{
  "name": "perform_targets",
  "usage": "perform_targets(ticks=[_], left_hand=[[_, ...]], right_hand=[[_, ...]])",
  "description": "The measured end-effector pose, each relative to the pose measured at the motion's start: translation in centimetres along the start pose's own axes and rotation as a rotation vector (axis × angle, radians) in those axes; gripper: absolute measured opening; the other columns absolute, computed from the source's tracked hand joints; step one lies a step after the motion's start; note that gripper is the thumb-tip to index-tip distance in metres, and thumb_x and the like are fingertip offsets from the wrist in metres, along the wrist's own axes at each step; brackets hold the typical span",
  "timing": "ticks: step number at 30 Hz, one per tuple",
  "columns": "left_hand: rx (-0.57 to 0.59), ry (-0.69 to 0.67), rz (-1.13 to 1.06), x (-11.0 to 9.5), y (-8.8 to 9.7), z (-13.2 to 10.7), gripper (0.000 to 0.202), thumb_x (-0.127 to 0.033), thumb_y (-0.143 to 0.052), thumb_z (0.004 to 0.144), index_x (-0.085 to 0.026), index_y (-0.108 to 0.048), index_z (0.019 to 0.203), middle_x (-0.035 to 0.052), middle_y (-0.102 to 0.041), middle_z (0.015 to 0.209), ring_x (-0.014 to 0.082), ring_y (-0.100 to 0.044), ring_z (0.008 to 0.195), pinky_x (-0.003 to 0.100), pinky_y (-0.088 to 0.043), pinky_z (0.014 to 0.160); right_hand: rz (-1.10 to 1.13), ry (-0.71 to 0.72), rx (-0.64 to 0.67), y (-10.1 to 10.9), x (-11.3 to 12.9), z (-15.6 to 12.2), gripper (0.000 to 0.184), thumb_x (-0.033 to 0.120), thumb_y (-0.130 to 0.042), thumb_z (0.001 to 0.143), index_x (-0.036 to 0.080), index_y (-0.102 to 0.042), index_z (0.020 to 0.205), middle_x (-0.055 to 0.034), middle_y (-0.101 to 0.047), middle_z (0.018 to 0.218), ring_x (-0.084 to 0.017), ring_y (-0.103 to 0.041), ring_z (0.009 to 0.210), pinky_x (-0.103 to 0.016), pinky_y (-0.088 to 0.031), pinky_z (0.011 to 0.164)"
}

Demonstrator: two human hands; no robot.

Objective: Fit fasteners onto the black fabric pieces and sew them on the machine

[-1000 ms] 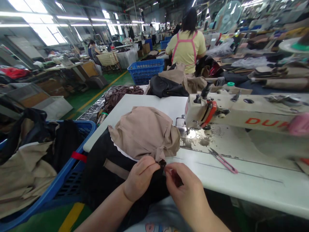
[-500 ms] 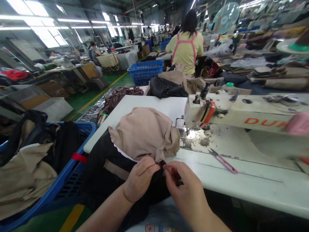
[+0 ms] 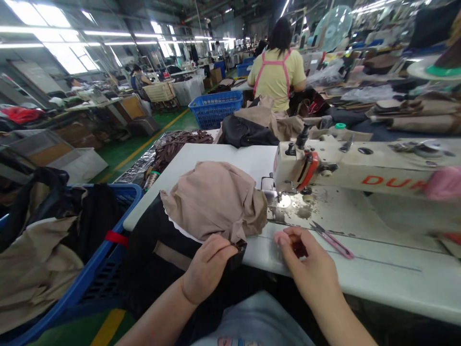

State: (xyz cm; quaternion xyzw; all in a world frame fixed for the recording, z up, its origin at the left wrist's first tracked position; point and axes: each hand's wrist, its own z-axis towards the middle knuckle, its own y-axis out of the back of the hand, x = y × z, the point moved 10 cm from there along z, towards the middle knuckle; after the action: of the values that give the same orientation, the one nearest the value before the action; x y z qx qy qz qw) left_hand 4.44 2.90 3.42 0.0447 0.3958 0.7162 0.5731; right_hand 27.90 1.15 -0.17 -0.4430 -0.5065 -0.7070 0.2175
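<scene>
My left hand [image 3: 208, 267] is closed on the dark edge of a beige and black garment [image 3: 212, 201] bunched at the near edge of the white sewing table [image 3: 378, 274]. My right hand [image 3: 309, 267] rests on the table to the right of the garment, fingers curled around a small dark reddish piece [image 3: 298, 248] that I cannot make out. Pink-handled thread snips [image 3: 333, 240] lie just beyond that hand. The cream sewing machine [image 3: 324, 168] stands behind, its needle plate [image 3: 279, 199] next to the garment.
A blue basket [image 3: 90, 274] full of beige and black cloth stands at my left. Dark straps [image 3: 180, 142] and more garments [image 3: 259, 125] lie at the table's far end. A person in a yellow shirt [image 3: 277, 72] sits ahead with their back turned.
My right hand has moved right, away from the garment edge and my left hand, onto the table near the snips. The left hand keeps its grip on the fabric.
</scene>
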Motion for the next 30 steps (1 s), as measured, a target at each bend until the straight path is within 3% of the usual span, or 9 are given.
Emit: perform_targets(ticks=[4, 9, 17, 21, 27, 30], left_hand=[[-0.030, -0.019, 0.008, -0.2, 0.3, 0.7, 0.024, 0.002, -0.056, 0.094, -0.014, -0.065, 0.110, 0.0067, -0.066, 0.093, 0.0169, -0.061, 0.086, 0.032, -0.058, 0.081], [-0.013, 0.007, -0.015, 0.5, -0.2, 0.1, 0.030, 0.005, -0.061, 0.091, -0.016, -0.062, 0.112, 0.0061, -0.066, 0.094, 0.0165, -0.060, 0.085, 0.033, -0.057, 0.079], [-0.057, 0.043, -0.010, 0.7, 0.1, 0.0, 0.031, 0.001, -0.063, 0.092, -0.018, -0.060, 0.117, 0.0061, -0.065, 0.094, 0.0171, -0.062, 0.084, 0.034, -0.059, 0.081], [-0.059, 0.055, -0.013, 0.8, 0.1, -0.1, 0.031, 0.000, -0.063, 0.092, -0.019, -0.059, 0.117, 0.0055, -0.064, 0.093, 0.0168, -0.062, 0.083, 0.033, -0.059, 0.079], [-0.050, 0.074, -0.025, 1.1, -0.1, 0.0, 0.031, 0.000, -0.062, 0.093, -0.020, -0.059, 0.116, 0.0050, -0.065, 0.093, 0.0165, -0.062, 0.084, 0.032, -0.059, 0.080], [-0.048, 0.072, -0.017, 1.0, -0.1, 0.1, 0.031, 0.000, -0.062, 0.093, -0.019, -0.058, 0.116, 0.0050, -0.065, 0.093, 0.0162, -0.062, 0.085, 0.032, -0.059, 0.080]], right_hand=[[-0.095, -0.026, -0.038, 1.3, -2.2, 1.1, 0.030, 0.052, -0.058, 0.089, 0.024, -0.067, 0.094, -0.0019, -0.072, 0.080, -0.018, -0.064, 0.066, -0.030, -0.048, 0.061], [-0.184, -0.050, -0.068, 2.9, -3.3, 2.1, 0.032, 0.055, -0.056, 0.088, 0.026, -0.068, 0.094, -0.0019, -0.074, 0.083, -0.020, -0.066, 0.070, -0.032, -0.048, 0.066], [-0.374, -0.210, -0.228, 8.8, -6.9, 4.1, 0.037, 0.059, -0.052, 0.085, 0.025, -0.067, 0.090, -0.0091, -0.073, 0.083, -0.029, -0.066, 0.075, -0.038, -0.043, 0.064], [-0.407, -0.257, -0.255, 10.6, -8.5, 4.5, 0.033, 0.054, -0.054, 0.085, 0.024, -0.067, 0.088, -0.0128, -0.073, 0.085, -0.032, -0.065, 0.075, -0.040, -0.042, 0.062], [-0.404, -0.158, -0.270, 11.2, -8.8, 4.7, 0.032, 0.051, -0.053, 0.087, 0.023, -0.068, 0.082, -0.0132, -0.069, 0.079, -0.032, -0.064, 0.075, -0.042, -0.043, 0.065], [-0.480, -0.023, -0.416, 11.7, -7.3, 4.0, 0.044, 0.055, -0.050, 0.089, 0.017, -0.071, 0.092, -0.0171, -0.068, 0.089, -0.032, -0.062, 0.078, -0.044, -0.047, 0.072]])
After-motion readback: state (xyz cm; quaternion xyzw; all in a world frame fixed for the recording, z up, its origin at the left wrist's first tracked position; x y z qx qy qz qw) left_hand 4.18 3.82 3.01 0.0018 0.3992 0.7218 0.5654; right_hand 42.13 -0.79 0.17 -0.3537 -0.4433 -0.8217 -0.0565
